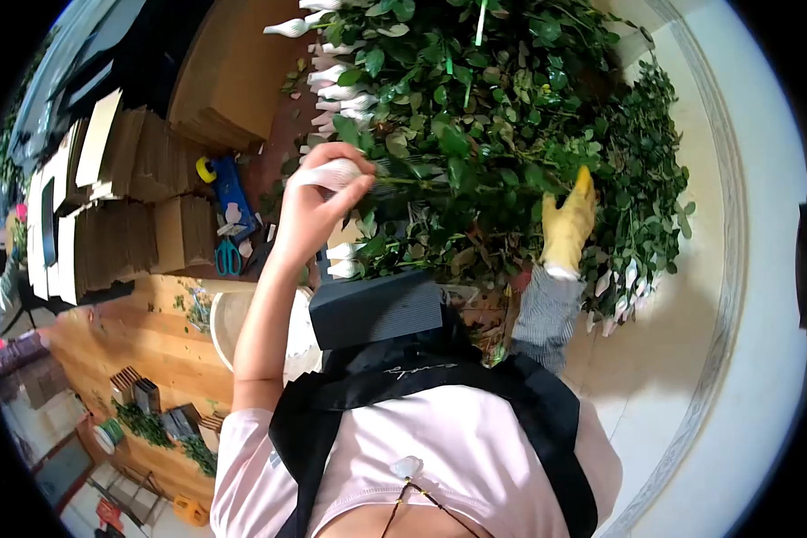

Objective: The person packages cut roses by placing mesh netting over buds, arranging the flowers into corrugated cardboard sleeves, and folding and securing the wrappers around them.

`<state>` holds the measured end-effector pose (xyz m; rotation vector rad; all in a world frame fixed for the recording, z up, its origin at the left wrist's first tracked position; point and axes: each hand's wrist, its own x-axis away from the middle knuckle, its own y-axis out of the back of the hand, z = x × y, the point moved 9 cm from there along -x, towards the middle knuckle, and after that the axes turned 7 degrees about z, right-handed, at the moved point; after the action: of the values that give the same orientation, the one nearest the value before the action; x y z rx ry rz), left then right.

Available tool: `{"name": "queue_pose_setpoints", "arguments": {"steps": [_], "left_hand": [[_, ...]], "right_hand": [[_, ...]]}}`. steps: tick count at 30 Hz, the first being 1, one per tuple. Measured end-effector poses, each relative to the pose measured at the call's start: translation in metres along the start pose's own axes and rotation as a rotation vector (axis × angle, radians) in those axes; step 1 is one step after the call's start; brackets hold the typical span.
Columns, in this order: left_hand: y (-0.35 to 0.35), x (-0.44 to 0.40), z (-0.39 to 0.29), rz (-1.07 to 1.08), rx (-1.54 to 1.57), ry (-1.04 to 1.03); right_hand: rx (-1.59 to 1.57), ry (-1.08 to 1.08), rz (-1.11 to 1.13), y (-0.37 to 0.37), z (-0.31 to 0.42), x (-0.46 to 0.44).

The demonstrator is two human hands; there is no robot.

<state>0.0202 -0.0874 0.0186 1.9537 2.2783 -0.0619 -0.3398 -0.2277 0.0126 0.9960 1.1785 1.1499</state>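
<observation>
My bare left hand (327,193) is closed round a rose bud in a white net sleeve (334,174), at the left edge of the leafy stems. From that bud a green stem runs right across the foliage (484,134). My right hand (568,224), in a yellow glove with a grey sleeve, is at the stem's leafy far end; its finger and thumb show apart, and leaves hide whether it holds anything. More white-sleeved buds (342,92) lie in a column above my left hand, and a few (342,260) lie below it.
Stacks of folded cardboard (117,242) stand at the left. Beside them lie teal-handled scissors (228,256) and a blue tool with yellow tape (230,190). A dark grey box (377,309) is close to my body. A white bin (230,327) stands below my left forearm.
</observation>
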Motion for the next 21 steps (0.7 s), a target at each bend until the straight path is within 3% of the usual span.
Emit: {"name": "queue_pose_setpoints", "arguments": {"steps": [1, 2, 4, 6, 7, 8, 9, 10, 12, 14, 16, 18, 20, 21], "left_hand": [[-0.006, -0.003, -0.007, 0.033, -0.095, -0.061], [0.003, 0.010, -0.006, 0.094, -0.039, 0.050], [-0.001, 0.006, -0.024, 0.064, -0.044, -0.054], [0.005, 0.010, -0.036, 0.084, -0.160, -0.104], [0.008, 0.017, -0.031, 0.065, -0.010, -0.075], [0.012, 0.025, -0.022, 0.047, 0.135, -0.047], [0.020, 0.041, 0.012, 0.211, -0.085, 0.128], [0.017, 0.055, 0.031, 0.269, -0.011, 0.369], [0.008, 0.084, 0.090, 0.533, -0.243, 0.688], [-0.005, 0.096, 0.129, 0.537, -0.625, 0.067], [-0.017, 0.118, 0.169, 0.642, -1.065, 0.027], [-0.021, 0.131, 0.199, 0.685, -1.078, -0.020], [-0.020, 0.132, 0.231, 0.692, -0.952, 0.084], [-0.021, 0.126, 0.202, 0.572, -0.983, -0.174]], "right_hand": [[-0.196, 0.332, 0.014, 0.003, 0.029, 0.005], [-0.309, 0.513, 0.115, -0.003, 0.078, 0.031], [-0.472, 0.809, 0.291, -0.049, 0.099, 0.042], [-0.356, 0.848, 0.350, -0.035, 0.119, 0.045], [-0.234, 0.896, 0.390, -0.033, 0.130, 0.043], [-0.460, 1.039, 0.236, -0.015, 0.130, 0.039], [-0.383, 1.003, 0.124, 0.013, 0.134, 0.046], [-0.304, 0.963, 0.013, 0.049, 0.142, 0.052], [-0.034, 1.027, -0.011, 0.049, 0.148, 0.051], [0.052, 1.063, 0.079, 0.031, 0.142, 0.048], [0.155, 0.963, 0.207, 0.011, 0.125, 0.051], [-0.030, 1.027, 0.267, -0.004, 0.111, 0.065], [-0.161, 1.020, 0.480, -0.014, 0.112, 0.089], [-0.118, 1.012, 0.567, -0.035, 0.106, 0.100]]}}
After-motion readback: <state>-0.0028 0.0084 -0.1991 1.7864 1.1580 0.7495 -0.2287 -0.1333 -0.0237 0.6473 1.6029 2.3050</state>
